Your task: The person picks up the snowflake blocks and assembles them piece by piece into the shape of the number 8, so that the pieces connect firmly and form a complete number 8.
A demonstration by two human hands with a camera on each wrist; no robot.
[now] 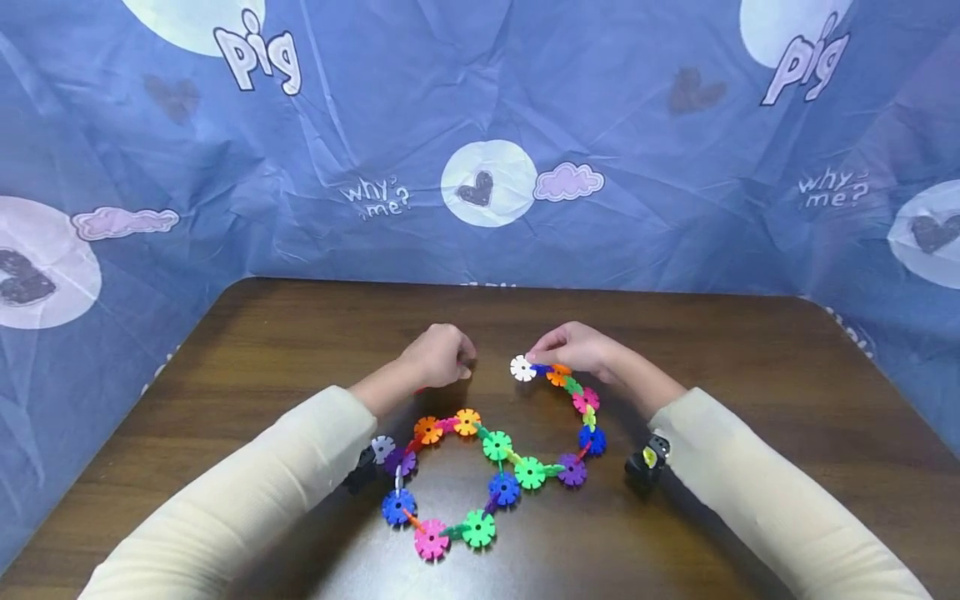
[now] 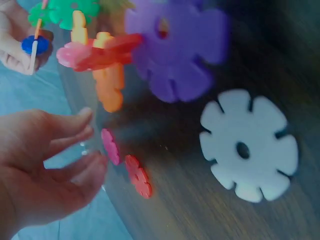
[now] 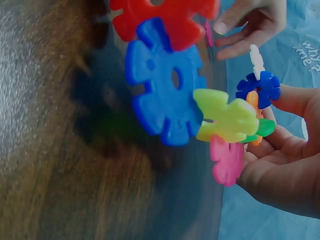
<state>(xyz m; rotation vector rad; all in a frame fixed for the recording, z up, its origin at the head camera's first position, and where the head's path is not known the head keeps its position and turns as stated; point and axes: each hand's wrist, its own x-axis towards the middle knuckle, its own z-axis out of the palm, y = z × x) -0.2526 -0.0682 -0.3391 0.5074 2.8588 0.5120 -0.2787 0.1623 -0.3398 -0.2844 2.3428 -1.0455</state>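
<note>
A chain of colourful notched plastic discs lies on the table, with a closed ring around the blue disc (image 1: pixel 504 489) and pink disc (image 1: pixel 431 539). From the ring, an arm curves up past the purple disc (image 1: pixel 572 470) to a white disc (image 1: pixel 522 367) at its end. My right hand (image 1: pixel 581 346) pinches this end by the blue disc (image 3: pixel 259 90) next to the white one. My left hand (image 1: pixel 442 354) is held apart from the chain, fingers loosely bent with nothing between them. Close to its fingertips are a loose pink disc (image 2: pixel 110 146) and red disc (image 2: pixel 138 176).
A whitish disc (image 1: pixel 382 449) lies beside the ring's left side, by my left wrist; whether it is linked, I cannot tell. The brown wooden table (image 1: pixel 712 350) ends at a blue printed cloth (image 1: pixel 637 233) behind.
</note>
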